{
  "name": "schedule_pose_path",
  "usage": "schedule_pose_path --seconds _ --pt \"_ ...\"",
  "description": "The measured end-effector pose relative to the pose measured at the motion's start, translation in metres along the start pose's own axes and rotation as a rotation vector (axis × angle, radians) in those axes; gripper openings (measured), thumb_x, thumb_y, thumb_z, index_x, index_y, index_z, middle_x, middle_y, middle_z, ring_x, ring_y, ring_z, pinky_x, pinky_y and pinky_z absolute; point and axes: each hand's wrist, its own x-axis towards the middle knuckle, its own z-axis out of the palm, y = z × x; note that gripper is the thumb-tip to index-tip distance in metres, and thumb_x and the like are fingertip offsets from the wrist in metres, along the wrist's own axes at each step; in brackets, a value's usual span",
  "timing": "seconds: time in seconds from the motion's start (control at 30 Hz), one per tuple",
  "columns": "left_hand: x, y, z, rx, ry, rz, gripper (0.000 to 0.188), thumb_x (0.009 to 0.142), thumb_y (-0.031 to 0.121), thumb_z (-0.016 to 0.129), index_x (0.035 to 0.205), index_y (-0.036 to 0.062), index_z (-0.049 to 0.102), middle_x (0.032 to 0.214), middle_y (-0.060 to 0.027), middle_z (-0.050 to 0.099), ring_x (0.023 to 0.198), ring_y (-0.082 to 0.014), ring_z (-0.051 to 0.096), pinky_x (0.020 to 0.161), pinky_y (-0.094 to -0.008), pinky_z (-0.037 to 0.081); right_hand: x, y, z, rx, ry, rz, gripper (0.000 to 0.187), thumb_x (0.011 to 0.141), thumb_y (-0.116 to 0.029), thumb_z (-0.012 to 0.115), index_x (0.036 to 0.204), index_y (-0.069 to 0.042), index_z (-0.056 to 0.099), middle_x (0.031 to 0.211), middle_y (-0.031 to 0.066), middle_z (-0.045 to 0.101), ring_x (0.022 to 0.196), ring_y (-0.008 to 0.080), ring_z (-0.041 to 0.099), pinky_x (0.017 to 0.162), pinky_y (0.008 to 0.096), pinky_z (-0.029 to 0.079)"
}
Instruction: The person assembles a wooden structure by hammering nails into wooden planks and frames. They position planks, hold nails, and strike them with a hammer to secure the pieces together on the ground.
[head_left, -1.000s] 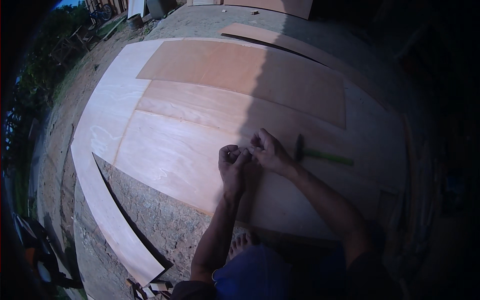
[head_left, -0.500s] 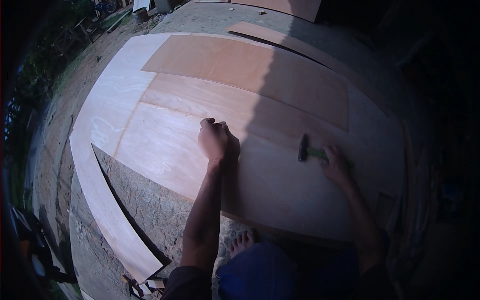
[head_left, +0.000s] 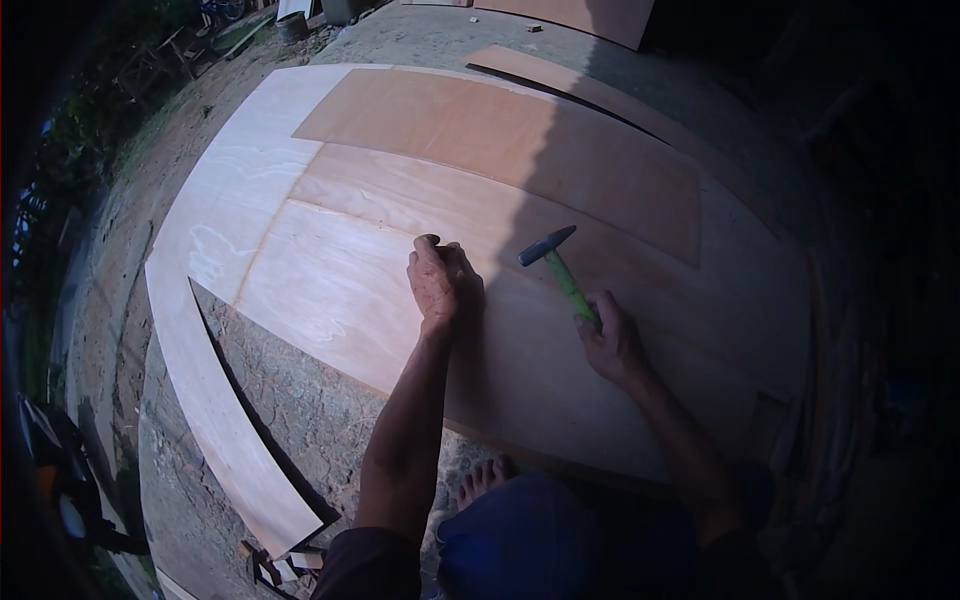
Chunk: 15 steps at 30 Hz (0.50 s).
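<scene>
My right hand [head_left: 612,340] grips the green handle of a hammer [head_left: 562,268], whose dark metal head is raised above the plywood sheet [head_left: 320,275] on the shaded side. My left hand [head_left: 437,282] is closed, fingers pinched together, just over the sheet's middle. Whatever it holds, if anything, is too small to make out. A reddish-brown plywood panel [head_left: 420,115] lies on top of the sheet's far part. Between that panel and my left hand, a narrower wood strip [head_left: 400,190] runs across.
A long narrow plywood offcut [head_left: 230,410] lies on rough concrete [head_left: 290,370] at the left. Another strip [head_left: 540,78] rests beyond the far edge. Small wood scraps [head_left: 285,570] sit at the lower left. My bare foot [head_left: 485,478] is at the near edge.
My right hand has moved left and the hammer has swung up toward my left hand, its head now turned. The left hand stays closed at nearly the same spot.
</scene>
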Motion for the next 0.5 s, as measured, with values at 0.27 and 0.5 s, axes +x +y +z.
schedule_pose_path --seconds 0.27,0.5 --pt "-0.002 0.0 -0.005 -0.046 -0.056 -0.097 0.031 0.087 0.009 0.063 0.115 0.0015 0.051 0.096 -0.0164 0.067 0.099 -0.0366 0.057 0.087 -0.0475 0.044 0.033 -0.049 0.061 -0.175 -0.035 -0.291 0.058 0.098 -0.008 0.055 0.153 -0.006 0.037 0.077 0.0237 0.061 0.069 0.0398 0.065 0.064 0.0494 0.052" --pt "0.004 -0.006 -0.002 -0.076 -0.048 -0.107 0.03 0.088 0.011 0.064 0.113 0.0017 0.052 0.097 -0.0169 0.066 0.099 -0.0365 0.058 0.086 -0.0472 0.045 0.047 -0.051 0.059 -0.327 -0.141 -0.216 0.062 0.095 -0.006 0.049 0.155 -0.015 0.036 0.084 0.0233 0.064 0.071 0.0404 0.068 0.066 0.0508 0.057"
